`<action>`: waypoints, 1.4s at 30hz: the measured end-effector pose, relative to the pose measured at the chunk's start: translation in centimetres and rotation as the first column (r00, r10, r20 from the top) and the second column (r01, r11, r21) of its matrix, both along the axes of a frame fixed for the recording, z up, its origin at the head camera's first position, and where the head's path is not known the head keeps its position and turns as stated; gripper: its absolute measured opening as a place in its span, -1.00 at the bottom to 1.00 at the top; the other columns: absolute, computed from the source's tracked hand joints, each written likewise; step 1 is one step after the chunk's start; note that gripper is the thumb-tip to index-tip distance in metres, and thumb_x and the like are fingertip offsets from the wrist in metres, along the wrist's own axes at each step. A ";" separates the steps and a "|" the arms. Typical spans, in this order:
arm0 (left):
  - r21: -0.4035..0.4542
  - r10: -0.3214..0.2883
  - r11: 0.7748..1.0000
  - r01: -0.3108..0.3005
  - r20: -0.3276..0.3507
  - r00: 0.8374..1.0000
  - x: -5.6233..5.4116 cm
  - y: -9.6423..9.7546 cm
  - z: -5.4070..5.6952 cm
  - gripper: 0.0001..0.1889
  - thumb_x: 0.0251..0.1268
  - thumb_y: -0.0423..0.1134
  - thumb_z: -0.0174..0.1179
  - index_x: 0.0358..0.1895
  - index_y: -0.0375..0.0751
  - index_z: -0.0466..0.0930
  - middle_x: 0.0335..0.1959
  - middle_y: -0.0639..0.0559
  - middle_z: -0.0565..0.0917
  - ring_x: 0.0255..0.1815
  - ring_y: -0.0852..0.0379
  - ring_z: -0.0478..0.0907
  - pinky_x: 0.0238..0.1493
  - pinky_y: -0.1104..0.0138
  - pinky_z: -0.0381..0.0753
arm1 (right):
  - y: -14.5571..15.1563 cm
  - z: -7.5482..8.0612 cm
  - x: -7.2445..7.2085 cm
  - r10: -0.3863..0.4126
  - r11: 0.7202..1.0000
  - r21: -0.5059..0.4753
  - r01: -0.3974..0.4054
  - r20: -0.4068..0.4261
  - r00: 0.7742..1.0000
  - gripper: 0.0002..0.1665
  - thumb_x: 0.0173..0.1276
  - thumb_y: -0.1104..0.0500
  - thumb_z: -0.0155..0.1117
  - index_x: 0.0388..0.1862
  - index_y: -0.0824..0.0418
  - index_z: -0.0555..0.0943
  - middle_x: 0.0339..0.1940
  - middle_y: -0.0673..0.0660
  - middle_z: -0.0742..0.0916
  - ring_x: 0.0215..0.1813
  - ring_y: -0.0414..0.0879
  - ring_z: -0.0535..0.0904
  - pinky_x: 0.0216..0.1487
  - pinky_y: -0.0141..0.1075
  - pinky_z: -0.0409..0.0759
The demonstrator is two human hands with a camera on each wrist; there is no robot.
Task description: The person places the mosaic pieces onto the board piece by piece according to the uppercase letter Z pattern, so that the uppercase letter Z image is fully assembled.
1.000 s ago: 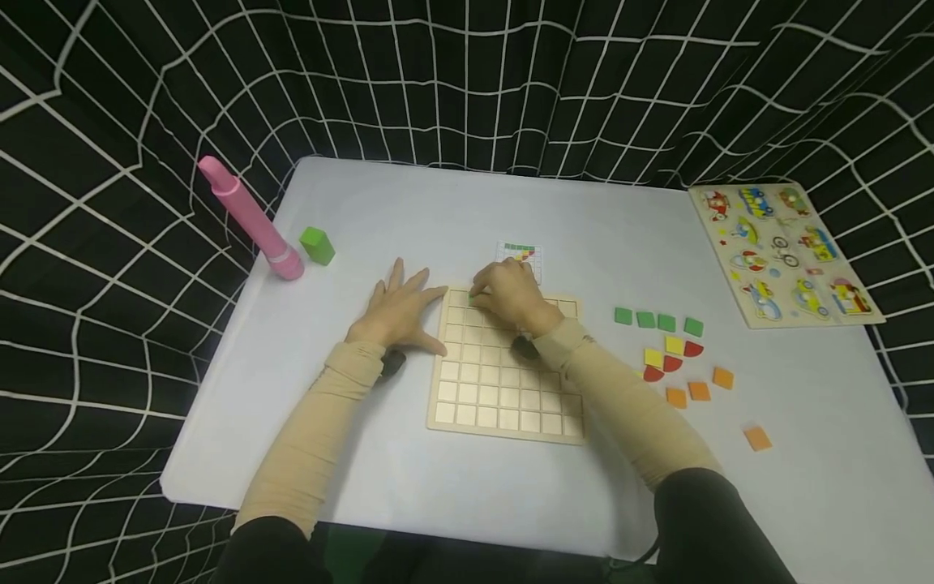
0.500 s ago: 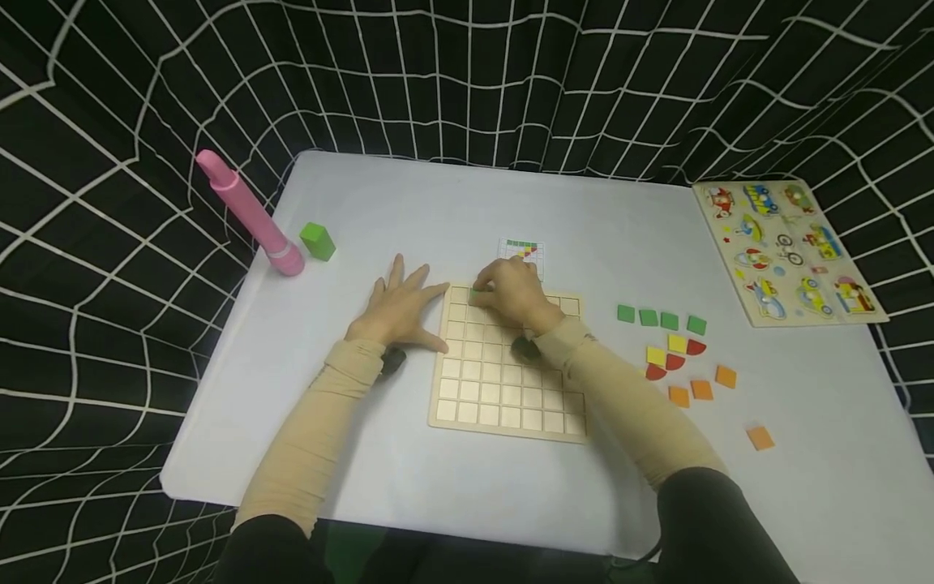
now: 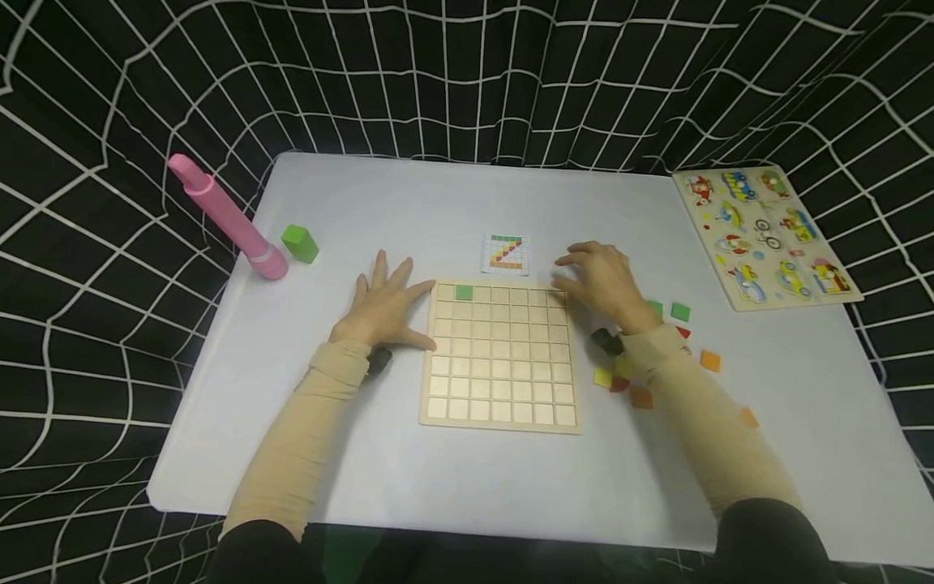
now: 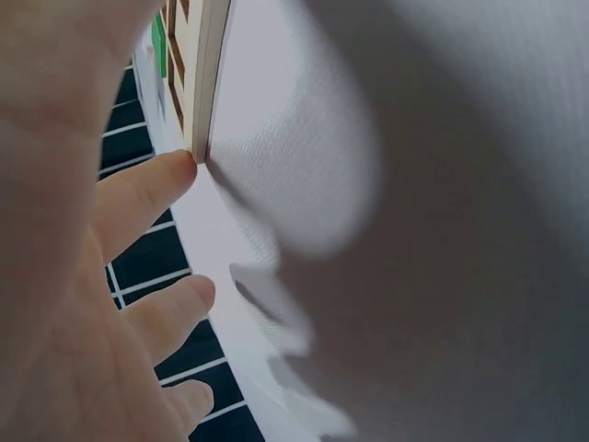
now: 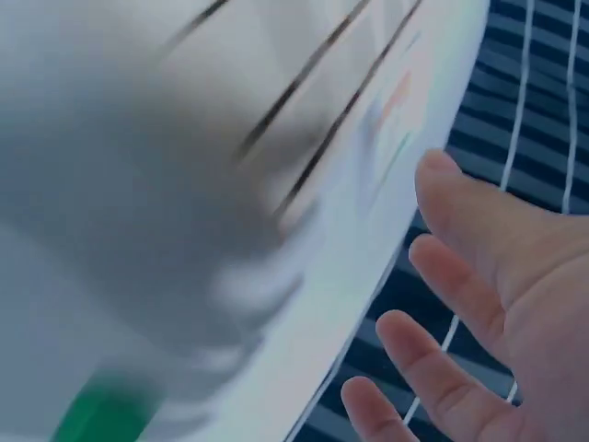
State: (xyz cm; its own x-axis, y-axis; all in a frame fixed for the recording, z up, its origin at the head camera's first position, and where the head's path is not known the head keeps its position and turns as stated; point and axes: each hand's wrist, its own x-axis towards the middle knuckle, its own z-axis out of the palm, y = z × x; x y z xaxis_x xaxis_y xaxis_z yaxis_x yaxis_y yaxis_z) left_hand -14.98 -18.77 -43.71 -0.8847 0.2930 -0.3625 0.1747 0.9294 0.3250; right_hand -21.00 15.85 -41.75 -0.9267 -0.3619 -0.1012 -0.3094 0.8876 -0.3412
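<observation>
Pale wood makes up the grid board [image 3: 501, 357], the landmark on the white table [image 3: 503, 478]. A green square tile [image 3: 464, 293] lies in its far row, in the second cell from the left. The left hand [image 3: 379, 312] lies along the board's left edge with fingers spread wide; one fingertip touches the far left corner, and the thumb tip meets the side. The right hand [image 3: 601, 280] is just beside the board's far right corner, its fingers loosely extended and parted.

Right of the board, partly hidden by the right forearm, are loose green tiles [image 3: 680, 311], yellow tiles [image 3: 602, 376], red pieces [image 3: 683, 332] and orange tiles [image 3: 711, 361]. Just beyond the board's far edge lies a printed pattern card [image 3: 506, 255]. Well beyond its far right corner is a vehicle-picture puzzle board [image 3: 766, 239]; past its far left corner stand a green rectangular block [image 3: 300, 243] and a pink tube [image 3: 229, 217].
</observation>
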 end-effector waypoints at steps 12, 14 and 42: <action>0.000 0.024 1.000 -0.024 0.015 1.000 0.4 -1.2 0.1 0.25 -0.15 0.38 0.53 0.67 0.14 0.09 0.76 -0.18 -0.28 0.69 -0.43 -0.65 0.56 -0.51 -0.33 | 6.5 -1.6 1.1 -0.016 0.991 0.130 0.017 -0.015 1.000 -0.51 0.39 0.00 0.43 0.15 0.30 0.72 0.41 0.45 0.56 0.49 0.40 0.38 0.52 0.37 0.25; 0.001 0.026 1.000 -0.026 0.017 1.000 0.4 -1.2 0.1 0.25 -0.15 0.38 0.53 0.67 0.14 0.08 0.76 -0.17 -0.29 0.69 -0.42 -0.65 0.56 -0.51 -0.33 | 6.8 -1.6 1.3 -0.015 0.992 0.128 0.016 -0.008 1.000 -0.52 0.39 -0.01 0.43 0.12 0.30 0.73 0.41 0.45 0.56 0.49 0.42 0.37 0.53 0.38 0.22; 0.003 -0.007 1.000 0.007 0.003 1.000 0.0 -0.3 -0.2 0.22 -0.11 0.40 0.50 0.67 0.16 0.08 0.76 -0.13 -0.38 0.70 -0.40 -0.64 0.57 -0.49 -0.33 | -2.2 -0.4 0.5 0.170 0.985 0.029 -0.170 -0.015 0.985 -0.51 0.34 -0.03 0.47 0.05 0.33 0.75 0.41 0.35 0.61 0.53 0.37 0.37 0.62 0.44 0.05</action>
State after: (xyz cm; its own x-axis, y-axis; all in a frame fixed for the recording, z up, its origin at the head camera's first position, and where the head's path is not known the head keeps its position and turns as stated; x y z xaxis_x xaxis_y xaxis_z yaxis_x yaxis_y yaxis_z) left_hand -14.99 -19.07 -43.88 -0.8816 0.3008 -0.3638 0.1808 0.9270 0.3286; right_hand -20.51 13.62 -42.15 -0.8537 -0.5114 -0.0980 -0.4620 0.8307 -0.3107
